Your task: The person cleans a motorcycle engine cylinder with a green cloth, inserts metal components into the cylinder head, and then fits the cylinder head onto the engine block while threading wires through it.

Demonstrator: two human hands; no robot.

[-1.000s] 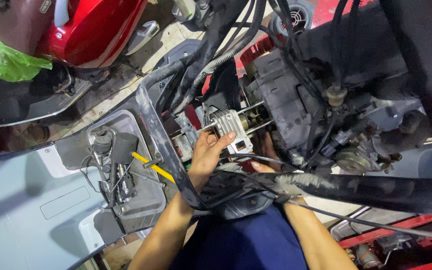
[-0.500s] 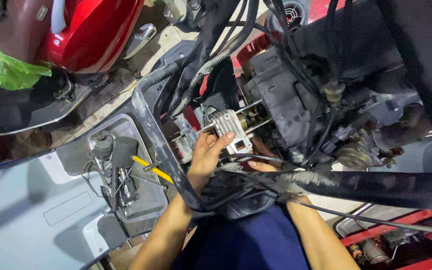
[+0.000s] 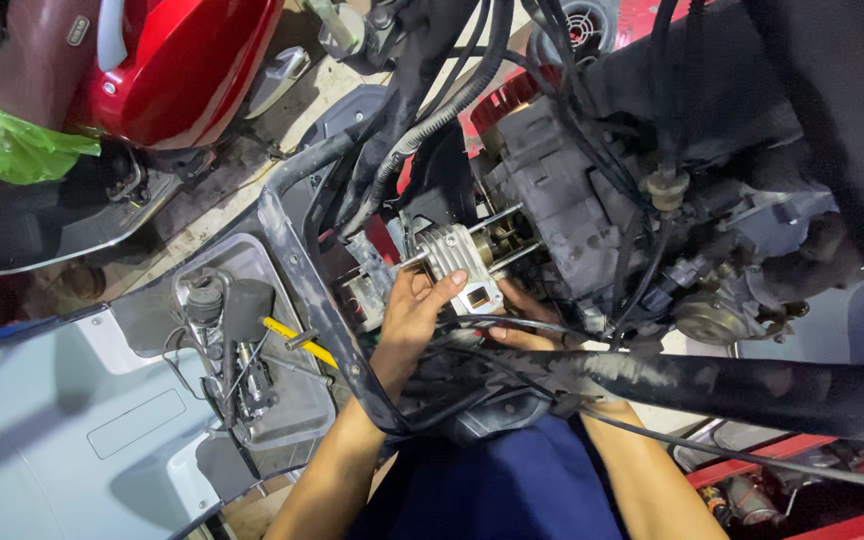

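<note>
Both hands grip the finned cylinder block (image 3: 457, 265), seated on its studs (image 3: 497, 240) just left of the crankcase (image 3: 562, 215): the left hand (image 3: 414, 320) clamps its near face, the right hand (image 3: 522, 315) supports it from beneath. Uneven pull could cock the block and bind it. The cables (image 3: 512, 345) crossing the wrists could snag.
</note>
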